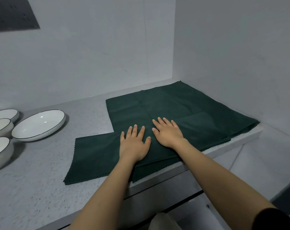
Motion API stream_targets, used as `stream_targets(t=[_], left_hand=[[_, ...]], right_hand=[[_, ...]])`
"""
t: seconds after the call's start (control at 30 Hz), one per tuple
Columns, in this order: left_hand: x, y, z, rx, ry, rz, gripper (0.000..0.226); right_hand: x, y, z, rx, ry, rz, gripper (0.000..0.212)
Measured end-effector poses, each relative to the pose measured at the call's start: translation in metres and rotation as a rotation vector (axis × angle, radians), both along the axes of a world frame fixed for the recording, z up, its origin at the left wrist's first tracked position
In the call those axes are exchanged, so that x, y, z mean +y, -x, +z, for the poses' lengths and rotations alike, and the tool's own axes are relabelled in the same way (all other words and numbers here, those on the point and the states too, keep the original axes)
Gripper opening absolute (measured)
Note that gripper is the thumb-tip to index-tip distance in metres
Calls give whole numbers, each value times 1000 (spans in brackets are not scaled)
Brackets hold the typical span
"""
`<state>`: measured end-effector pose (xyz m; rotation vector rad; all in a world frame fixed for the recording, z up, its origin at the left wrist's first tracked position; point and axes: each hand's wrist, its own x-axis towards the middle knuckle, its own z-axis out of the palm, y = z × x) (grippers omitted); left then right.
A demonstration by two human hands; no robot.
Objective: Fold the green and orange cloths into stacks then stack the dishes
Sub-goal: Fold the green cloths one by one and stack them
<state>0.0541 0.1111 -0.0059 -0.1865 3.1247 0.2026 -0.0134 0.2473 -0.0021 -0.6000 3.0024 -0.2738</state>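
Green cloths (174, 110) lie flat at the right end of the grey counter (41, 180), near the wall corner, overlapping; the front one hangs slightly over the counter edge. Left hand (134, 143) and right hand (168, 132) both press palm-down on the cloth, side by side, fingers spread flat, gripping nothing. White dishes unstacked at far left: a large shallow plate (39, 124), three smaller bowls (0, 127) beside it.

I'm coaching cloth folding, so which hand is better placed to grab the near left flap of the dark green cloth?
Probably the left hand: it lies flat on the dark green cloth right beside that flap, while the right hand rests farther right.
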Motion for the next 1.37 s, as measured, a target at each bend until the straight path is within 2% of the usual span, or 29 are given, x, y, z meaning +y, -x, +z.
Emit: stream_targets(t=[0.37, 0.57, 0.63, 0.73, 0.83, 1.07, 1.37], left_hand=[[-1, -1, -3, -10, -5, 0, 60], [0, -1, -7, -19, -6, -4, 60], [1, -1, -6, -16, -10, -6, 59], [0, 1, -3, 0, -25, -10, 57], [0, 2, -1, -2, -49, -9, 54], [-12, -1, 0, 2, -51, -36, 53], [-112, -40, -6, -32, -14, 116, 54]], right_hand=[[83, 31, -4, -18, -49, -309, 63], [86, 28, -2, -46, -47, -357, 60], [72, 20, 5, 9, 6, -303, 55], [27, -2, 18, 73, 146, -57, 50], [-10, -20, 16, 7, 231, 104, 49], [-17, -23, -3, 32, 87, 99, 50], [-18, -27, -3, 26, 48, 98, 50]])
